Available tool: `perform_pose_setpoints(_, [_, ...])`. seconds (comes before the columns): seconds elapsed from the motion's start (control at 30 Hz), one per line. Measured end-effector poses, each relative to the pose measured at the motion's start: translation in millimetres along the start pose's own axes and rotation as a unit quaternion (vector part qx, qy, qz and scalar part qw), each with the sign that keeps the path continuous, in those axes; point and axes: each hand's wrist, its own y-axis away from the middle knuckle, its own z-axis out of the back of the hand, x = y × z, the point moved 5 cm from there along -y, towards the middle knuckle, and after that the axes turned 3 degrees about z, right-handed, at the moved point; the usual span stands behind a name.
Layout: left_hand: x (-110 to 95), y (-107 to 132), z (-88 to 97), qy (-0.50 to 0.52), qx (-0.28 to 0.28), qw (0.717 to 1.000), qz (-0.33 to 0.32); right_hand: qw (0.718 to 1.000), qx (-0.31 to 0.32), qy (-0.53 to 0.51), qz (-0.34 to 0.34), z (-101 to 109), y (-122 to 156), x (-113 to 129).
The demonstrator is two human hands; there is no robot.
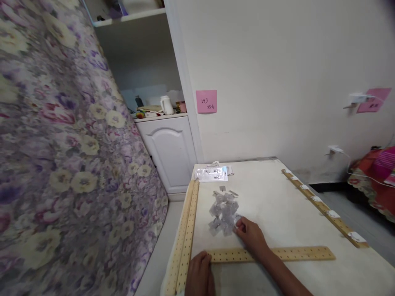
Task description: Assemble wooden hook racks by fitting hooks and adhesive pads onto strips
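A perforated wooden strip (296,253) lies crosswise on the pale table. My left hand (200,273) is closed at its left end, fingers curled against the wood. Beyond the strip is a loose pile of small clear plastic packets (226,209); their contents are too small to make out. My right hand (251,236) reaches across the strip to the pile's near right edge, thumb and fingers pinched on one clear packet (237,218).
Two more perforated strips (187,230) lie along the table's left edge. At the right edge, another wooden strip (324,209) carries several white pieces. Clear plastic packaging (211,174) lies at the back. A flowered curtain (77,164) hangs at left; a wall (262,82) stands behind.
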Motion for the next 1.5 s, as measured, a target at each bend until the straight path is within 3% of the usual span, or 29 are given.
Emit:
perform_pose_setpoints(0.2, [1.9, 0.5, -2.7, 0.008, -0.021, 1.0, -0.018, 0.998, 0.005, 0.046, -0.035, -2.7, 0.4, 1.1])
perform_pose_setpoints(0.57, [-2.4, 0.2, 2.4, 0.031, -0.036, 0.999, -0.001, 0.996, -0.051, -0.06, 0.049, 8.9, 12.9, 11.2])
perform_pose_setpoints(0.8, [-6.0, 0.0, 8.8, 0.051, -0.069, 0.996, -0.009, 0.974, 0.015, -0.222, 0.03, 0.8, 36.3, 21.1])
perform_pose_setpoints(1.0, [-15.1, -7.6, 27.9, 0.166, -0.081, 0.982, 0.048, 0.956, 0.075, -0.283, 0.016, -12.4, 64.0, 47.1])
perform_pose_setpoints(1.17, [-25.1, -11.3, 33.2, 0.306, -0.043, 0.931, 0.192, 0.948, 0.099, -0.303, 0.005, -22.2, 76.5, 61.2])
perform_pose_setpoints(1.3, [-30.8, -7.8, 19.8, 0.389, 0.03, 0.867, 0.31, 0.935, 0.127, -0.33, 0.005, -35.6, 84.0, 69.7])
perform_pose_setpoints(1.37, [-32.4, -6.2, 12.9, 0.422, 0.06, 0.838, 0.339, 0.933, 0.132, -0.334, 0.001, -41.5, 87.4, 71.9])
perform_pose_setpoints(1.5, [-30.2, -5.8, 9.4, 0.466, 0.061, 0.804, 0.363, 0.939, 0.143, -0.313, 0.005, -44.0, 92.6, 73.2])
